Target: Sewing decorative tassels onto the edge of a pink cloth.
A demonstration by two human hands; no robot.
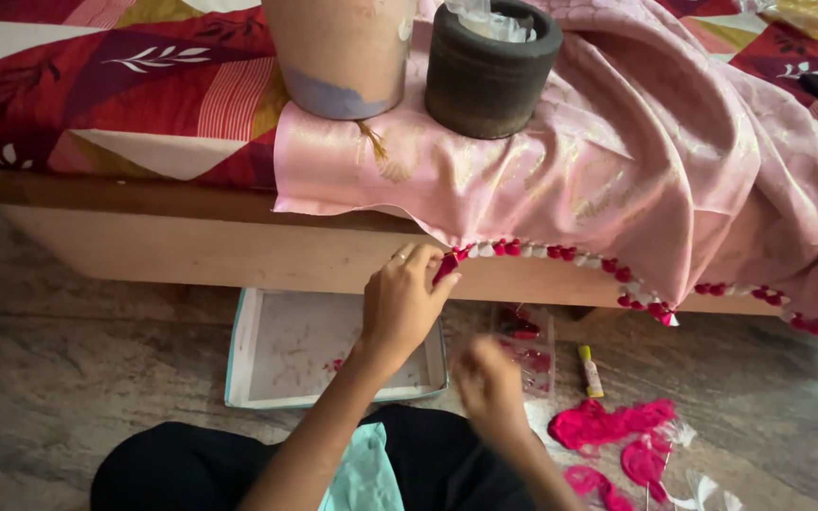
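In the head view, the left hand (pixel 401 301) is raised to the lower edge of a pink cloth (pixel 560 180) that hangs over the side of a wooden bed frame (pixel 191 251). Its fingers are pressed together on a small red tassel (pixel 445 268) at the hem, and a ring shows on one finger. More red and white tassels (pixel 560 253) run along the same hem to the right. The right hand (pixel 489 386) is lower, above the floor, and it is blurred, so I cannot tell if its fingers are apart or together. Just beside it lie a clear packet with red pieces (pixel 525 343), a small yellow tube (pixel 590 371) and bright pink thread bundles (pixel 617 431). A shallow white tray (pixel 281 355) lies on the stone floor (pixel 68 378) under the left arm. On the cloth stand a clay pot (pixel 343 57) and a dark round holder (pixel 489 76).
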